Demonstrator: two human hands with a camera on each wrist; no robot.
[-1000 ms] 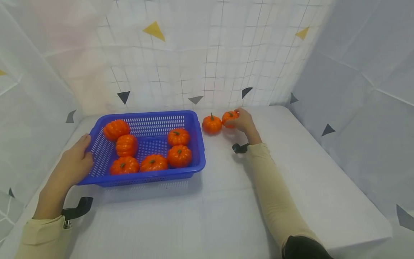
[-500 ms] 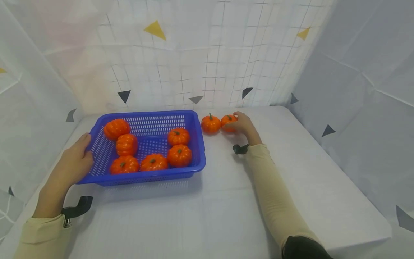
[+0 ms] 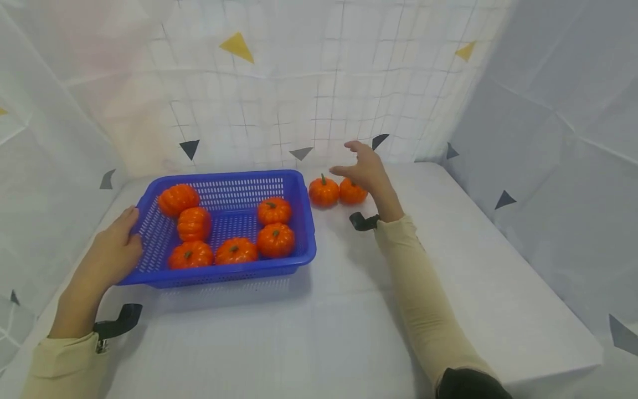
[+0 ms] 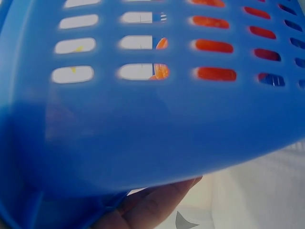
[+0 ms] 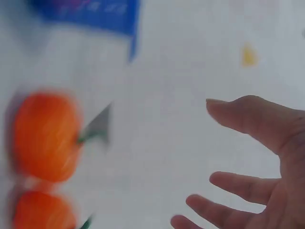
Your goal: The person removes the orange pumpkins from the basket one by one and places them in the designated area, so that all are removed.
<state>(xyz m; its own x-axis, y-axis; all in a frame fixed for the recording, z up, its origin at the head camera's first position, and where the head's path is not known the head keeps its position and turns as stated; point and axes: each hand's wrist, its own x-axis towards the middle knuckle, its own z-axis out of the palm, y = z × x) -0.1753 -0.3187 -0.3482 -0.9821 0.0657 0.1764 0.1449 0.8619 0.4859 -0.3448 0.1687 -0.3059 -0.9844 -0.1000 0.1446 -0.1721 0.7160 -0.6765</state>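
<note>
A blue perforated plastic basket [image 3: 229,270] holds several small orange pumpkins, one of them a pumpkin [image 3: 276,240] in its near right corner. My left hand [image 3: 112,249] grips the basket's left rim, and in the left wrist view its fingers [image 4: 157,205] show under the blue rim. Right of the basket, two more pumpkins stand side by side on the table: the left pumpkin [image 3: 324,192] and the right pumpkin [image 3: 353,192]. Above them hovers my right hand [image 3: 368,169], thumb and fingers spread apart with nothing between them. Its wrist view shows both pumpkins off to the side, blurred.
The white table [image 3: 448,288] runs to a rounded right edge. Behind it hangs a white sheet [image 3: 279,83] with a grid and triangle marks, and a grey sheet [image 3: 558,111] closes off the right side.
My right hand has let go of the right pumpkin and risen, its fingers spreading. That pumpkin now stands beside the other, slightly nearer than before. The left hand and basket have stayed put.
</note>
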